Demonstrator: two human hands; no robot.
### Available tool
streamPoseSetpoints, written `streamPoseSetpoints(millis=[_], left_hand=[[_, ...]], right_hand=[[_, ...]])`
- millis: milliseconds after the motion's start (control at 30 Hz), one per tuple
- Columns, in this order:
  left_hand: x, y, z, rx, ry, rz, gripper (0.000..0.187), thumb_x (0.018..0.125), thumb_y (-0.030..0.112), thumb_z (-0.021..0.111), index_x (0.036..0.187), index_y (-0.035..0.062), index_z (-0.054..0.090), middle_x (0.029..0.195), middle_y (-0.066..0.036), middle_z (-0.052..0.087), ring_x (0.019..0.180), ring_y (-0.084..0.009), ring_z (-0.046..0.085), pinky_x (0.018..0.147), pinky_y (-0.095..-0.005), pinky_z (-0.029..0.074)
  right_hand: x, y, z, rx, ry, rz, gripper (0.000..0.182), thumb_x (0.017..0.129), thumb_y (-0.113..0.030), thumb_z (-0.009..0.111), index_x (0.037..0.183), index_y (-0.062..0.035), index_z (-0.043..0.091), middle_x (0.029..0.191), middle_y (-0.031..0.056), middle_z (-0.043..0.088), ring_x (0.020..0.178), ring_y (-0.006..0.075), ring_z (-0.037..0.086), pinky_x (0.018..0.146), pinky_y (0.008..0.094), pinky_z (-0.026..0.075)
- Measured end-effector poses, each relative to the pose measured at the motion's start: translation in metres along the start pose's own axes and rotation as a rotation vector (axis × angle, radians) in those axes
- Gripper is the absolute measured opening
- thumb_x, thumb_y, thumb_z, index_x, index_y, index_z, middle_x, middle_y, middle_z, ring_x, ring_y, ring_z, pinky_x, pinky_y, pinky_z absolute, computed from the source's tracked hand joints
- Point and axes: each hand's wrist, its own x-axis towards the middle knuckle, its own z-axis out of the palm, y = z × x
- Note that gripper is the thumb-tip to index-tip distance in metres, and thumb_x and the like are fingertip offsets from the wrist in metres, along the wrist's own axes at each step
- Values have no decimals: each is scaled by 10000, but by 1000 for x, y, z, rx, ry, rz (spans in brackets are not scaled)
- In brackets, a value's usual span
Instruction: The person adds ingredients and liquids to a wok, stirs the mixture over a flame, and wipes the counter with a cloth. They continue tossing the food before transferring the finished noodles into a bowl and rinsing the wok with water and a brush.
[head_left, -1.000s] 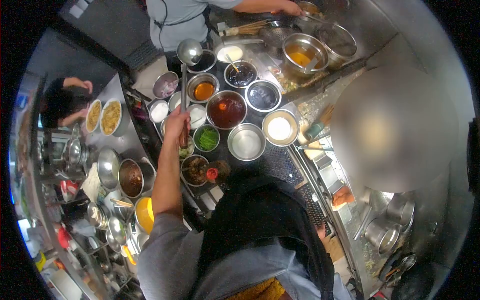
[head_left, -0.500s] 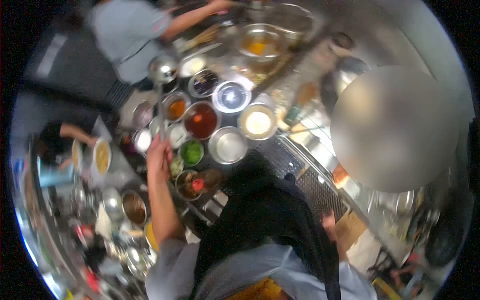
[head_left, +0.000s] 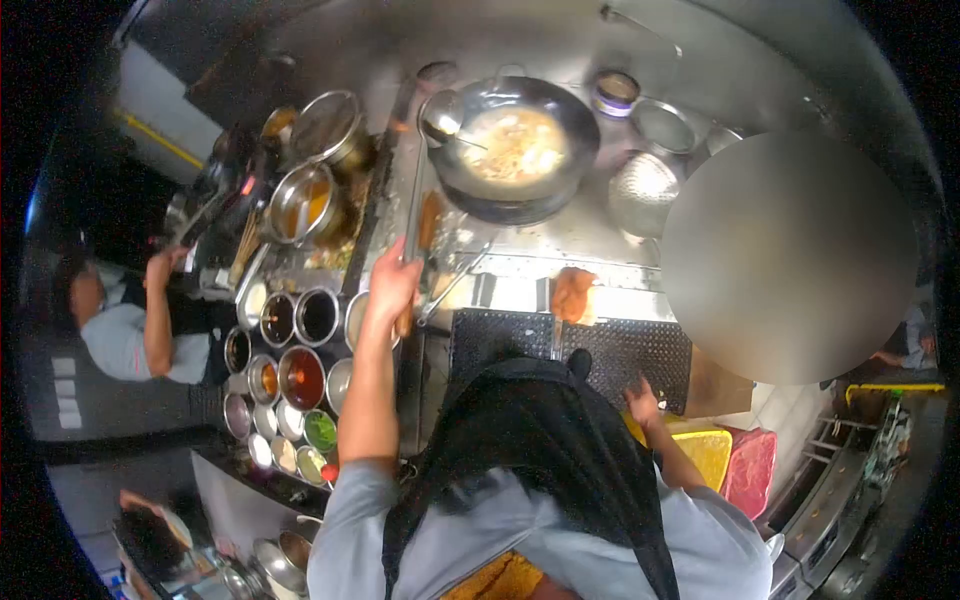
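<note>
My left hand is closed around the handle of a ladle. The ladle's bowl is at the left rim of a dark wok, whose pale, soupy food has light chunks in it. Low at my right side, my right hand hangs with its fingers apart and nothing in it. The nearest thing ahead of it is a dark perforated mat. An orange-brown cloth lies at the stove's front edge.
To the left stand several round containers of sauces and ingredients, including a red sauce and chopped greens. A pot holds orange liquid. A co-worker stands far left. Yellow and red baskets sit low right.
My view has swung right, from the ingredient containers to the stove and wok. The ladle has gone from above the containers to the wok's rim, still in my left hand.
</note>
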Motion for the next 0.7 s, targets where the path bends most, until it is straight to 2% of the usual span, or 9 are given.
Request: streamPoseSetpoints(millis=[100, 167, 300, 367, 467, 500, 533, 633, 700], left_hand=[[81, -6, 64, 108, 26, 8, 533, 850, 79, 562, 1371, 15, 469, 684, -96, 613, 471, -149, 560, 442, -320, 453], [136, -54, 87, 641, 265, 534, 463, 846, 88, 571, 1296, -4, 510, 770, -141, 638, 539, -156, 598, 478, -333, 484], [137, -48, 124, 614, 228, 534, 370, 862, 110, 564, 1217, 10, 538, 764, -127, 618, 593, -160, 603, 508, -325, 496], [96, 3, 133, -183, -253, -273, 317, 901, 138, 534, 1201, 37, 538, 691, -49, 559, 588, -136, 570, 502, -294, 472], [79, 13, 133, -1010, -392, -607, 258, 925, 135, 519, 1172, 62, 539, 652, 16, 491, 536, -99, 506, 463, -251, 421], [74, 21, 132, -1004, -394, -611, 258, 925, 135, 519, 1172, 62, 539, 652, 16, 491, 536, -99, 506, 463, -251, 421], [69, 34, 131, -1166, -453, -636, 233, 927, 135, 522, 1149, 65, 535, 655, 24, 491, 530, -90, 493, 457, -239, 405], [53, 51, 138, -1019, -332, -561, 269, 900, 112, 544, 1163, 71, 510, 674, 13, 534, 492, -93, 480, 407, -256, 380], [51, 59, 141, -676, -310, -420, 414, 871, 80, 556, 1278, 41, 490, 654, 11, 523, 443, -104, 457, 384, -265, 372]], right_hand=[[-8, 88, -7, 21, 10, 158, 729, 879, -231, 636, 1487, -49, 276, 781, 142, 650, 639, 208, 606, 605, 328, 496], [-29, 109, -32, 141, 14, 267, 717, 886, -215, 625, 1490, -60, 271, 760, 139, 636, 607, 206, 588, 562, 331, 484], [-61, 252, -16, 76, 46, 474, 722, 890, -182, 602, 1506, -92, 236, 744, 142, 616, 557, 210, 560, 462, 360, 458], [-70, 274, -26, 71, -57, 527, 738, 879, -194, 607, 1506, -97, 231, 750, 142, 617, 554, 208, 561, 445, 368, 453], [-74, 216, -61, 244, -163, 698, 763, 863, -217, 621, 1506, -97, 228, 777, 151, 627, 560, 211, 574, 430, 389, 452], [-73, 189, -75, 329, -158, 761, 768, 861, -222, 626, 1506, -95, 229, 788, 156, 632, 565, 212, 580, 431, 395, 454], [-71, 313, -2, -61, 19, 181, 761, 874, -227, 627, 1501, -77, 222, 799, 152, 641, 578, 219, 590, 487, 396, 481], [-36, 138, -76, 346, -34, 504, 701, 885, -205, 622, 1477, -52, 279, 801, 136, 647, 596, 218, 597, 563, 370, 501], [-2, 130, -56, -56, 139, 139, 613, 887, -173, 614, 1428, -29, 365, 808, 120, 650, 653, 205, 613, 641, 331, 508]])
